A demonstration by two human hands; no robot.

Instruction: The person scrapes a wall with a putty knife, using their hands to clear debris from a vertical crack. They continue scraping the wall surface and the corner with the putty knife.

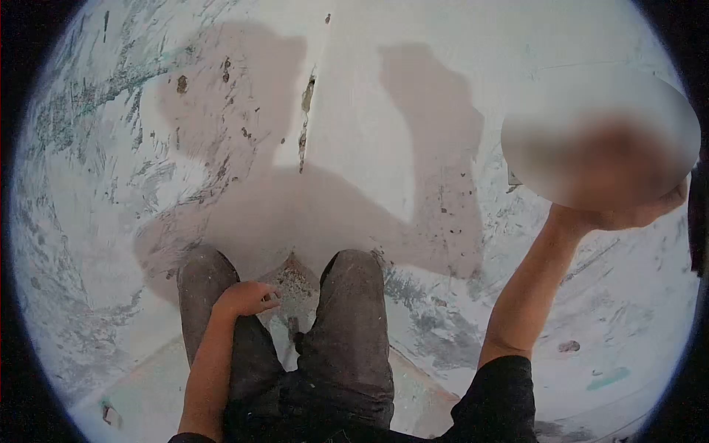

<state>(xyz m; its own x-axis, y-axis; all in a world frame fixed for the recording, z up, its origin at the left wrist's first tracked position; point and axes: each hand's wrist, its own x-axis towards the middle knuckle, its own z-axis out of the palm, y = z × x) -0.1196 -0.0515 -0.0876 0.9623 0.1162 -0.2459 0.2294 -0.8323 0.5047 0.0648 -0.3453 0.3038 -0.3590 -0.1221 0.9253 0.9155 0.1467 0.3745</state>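
Note:
My left hand [249, 298] rests by my left knee [208, 277], its fingers loosely bent and a little apart, with nothing visible in them. My right hand [636, 215] is raised at the right, in front of the pale, patchy wall [354, 103]. A blurred oval covers most of that hand, so its fingers and anything in them are hidden. The corner of a small pale object [514, 178] shows at the oval's left edge.
A chipped crack [305, 111] runs down the wall, with dark scrapes and pits around it. Crumbly debris [294, 279] lies between my knees, above a small dark object [295, 325]. Shadows of my head and arms fall on the wall. A dark strip [696, 221] stands at far right.

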